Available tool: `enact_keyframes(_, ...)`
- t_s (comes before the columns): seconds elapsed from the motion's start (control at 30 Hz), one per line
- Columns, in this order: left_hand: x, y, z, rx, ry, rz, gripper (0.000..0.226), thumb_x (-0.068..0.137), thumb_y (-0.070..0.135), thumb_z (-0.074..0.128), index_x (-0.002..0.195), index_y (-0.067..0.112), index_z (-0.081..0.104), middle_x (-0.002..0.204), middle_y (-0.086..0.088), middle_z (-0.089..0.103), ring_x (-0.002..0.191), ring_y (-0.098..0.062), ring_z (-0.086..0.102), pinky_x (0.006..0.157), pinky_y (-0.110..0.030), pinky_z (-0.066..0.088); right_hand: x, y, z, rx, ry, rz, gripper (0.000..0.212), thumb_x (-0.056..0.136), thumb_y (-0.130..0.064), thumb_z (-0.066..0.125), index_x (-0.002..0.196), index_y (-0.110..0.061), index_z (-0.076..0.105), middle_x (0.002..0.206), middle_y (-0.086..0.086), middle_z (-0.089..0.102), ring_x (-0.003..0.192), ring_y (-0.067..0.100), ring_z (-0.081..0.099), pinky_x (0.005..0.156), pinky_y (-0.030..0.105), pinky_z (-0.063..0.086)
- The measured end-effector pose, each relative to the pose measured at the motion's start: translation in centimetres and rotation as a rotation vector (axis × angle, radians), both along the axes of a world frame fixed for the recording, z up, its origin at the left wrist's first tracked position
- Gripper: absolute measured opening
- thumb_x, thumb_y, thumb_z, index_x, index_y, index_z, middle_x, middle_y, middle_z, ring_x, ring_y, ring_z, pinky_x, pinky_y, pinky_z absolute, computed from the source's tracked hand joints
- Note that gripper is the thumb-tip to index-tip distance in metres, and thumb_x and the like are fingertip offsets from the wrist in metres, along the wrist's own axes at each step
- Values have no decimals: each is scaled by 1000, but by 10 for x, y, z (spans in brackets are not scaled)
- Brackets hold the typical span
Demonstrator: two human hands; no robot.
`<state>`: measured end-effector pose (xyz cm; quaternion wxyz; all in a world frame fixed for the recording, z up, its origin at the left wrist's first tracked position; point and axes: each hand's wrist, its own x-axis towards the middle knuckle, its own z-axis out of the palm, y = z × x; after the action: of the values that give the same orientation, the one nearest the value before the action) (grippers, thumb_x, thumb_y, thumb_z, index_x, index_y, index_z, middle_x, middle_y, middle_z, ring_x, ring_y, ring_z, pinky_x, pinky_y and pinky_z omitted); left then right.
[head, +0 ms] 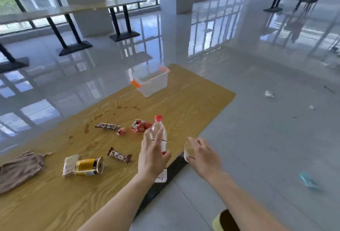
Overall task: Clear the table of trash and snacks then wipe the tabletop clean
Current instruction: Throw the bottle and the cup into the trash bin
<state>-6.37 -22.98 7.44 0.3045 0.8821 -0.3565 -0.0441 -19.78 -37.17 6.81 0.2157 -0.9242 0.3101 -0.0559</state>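
Our left hand (152, 154) grips the red-capped bottle (159, 135) above the surface (184, 105); our right hand (203, 155) holds a small cup (189, 151). Wrappers (119, 155), a gold can (90, 166) and spill marks (86, 128) remain; the cloth (20, 168) lies unused, so we judge clearing barely begun.

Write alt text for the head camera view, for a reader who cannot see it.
A person's left hand holds a clear red-capped bottle and the right hand a small cup at the edge of a wooden table. On it lie snack wrappers, a gold can on its side, a brown cloth, spill stains and a clear bin.
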Motion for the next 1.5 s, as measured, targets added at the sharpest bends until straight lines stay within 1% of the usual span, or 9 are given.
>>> enact_keyframes(0.37, -184, -120, -47, 94, 80, -310, 79, 85, 28, 69, 150, 37, 25, 155, 5, 15, 134, -24, 37, 95, -32, 52, -205, -82, -67, 111, 70, -308, 58, 90, -29, 64, 144, -28, 42, 124, 4, 51, 112, 25, 53, 83, 31, 46)
enact_keyframes(0.5, -236, -154, -97, 192, 168, -404, 79, 88, 31, 68, 150, 44, 21, 158, 8, 11, 128, -21, 44, 93, -28, 54, -266, -102, -114, 158, 115, -398, 61, 92, -33, 65, 146, -28, 39, 128, 3, 50, 115, 23, 52, 87, 30, 48)
enact_keyframes(0.6, -258, -168, -153, 268, 238, -453, 78, 88, 31, 69, 147, 49, 21, 156, 12, 13, 122, -19, 49, 84, -23, 58, -295, -107, -160, 193, 146, -477, 62, 91, -35, 67, 146, -29, 39, 131, 2, 49, 117, 23, 53, 87, 31, 49)
enact_keyframes(0.7, -273, -174, -222, 346, 311, -481, 78, 87, 36, 70, 147, 50, 21, 152, 15, 17, 106, -10, 52, 69, -10, 53, -314, -108, -219, 238, 172, -524, 60, 90, -34, 67, 143, -30, 40, 130, 1, 48, 119, 24, 51, 89, 33, 48)
enact_keyframes(0.77, -280, -172, -268, 381, 352, -505, 76, 86, 34, 70, 143, 50, 24, 148, 15, 22, 94, -6, 52, 63, -9, 48, -322, -108, -261, 279, 187, -551, 58, 90, -32, 67, 142, -30, 42, 129, 1, 48, 120, 26, 50, 93, 35, 47)
enact_keyframes(0.93, -302, -168, -364, 480, 458, -511, 68, 80, 30, 66, 138, 45, 34, 134, 9, 33, 95, -15, 55, 80, -32, 56, -334, -96, -357, 377, 242, -625, 55, 92, -30, 61, 142, -30, 39, 132, 0, 47, 119, 27, 52, 94, 37, 49)
enact_keyframes(1.27, -328, -190, -483, 659, 512, -453, 73, 82, 32, 67, 145, 39, 32, 123, 3, 37, 98, -18, 53, 83, -32, 56, -346, -87, -478, 441, 337, -671, 55, 93, -29, 60, 143, -26, 38, 131, 4, 47, 116, 25, 46, 101, 34, 42)
enact_keyframes(1.37, -334, -203, -513, 690, 506, -413, 72, 85, 36, 68, 146, 40, 30, 125, 4, 39, 90, -15, 53, 78, -28, 58, -348, -88, -502, 424, 346, -688, 53, 94, -34, 62, 141, -28, 38, 131, 1, 47, 113, 21, 47, 98, 32, 46)
enact_keyframes(1.5, -339, -211, -547, 770, 480, -420, 73, 86, 37, 67, 148, 36, 31, 133, 1, 39, 90, -14, 54, 84, -31, 57, -353, -83, -529, 437, 367, -692, 49, 94, -35, 63, 137, -28, 40, 131, 0, 47, 112, 20, 48, 91, 29, 48)
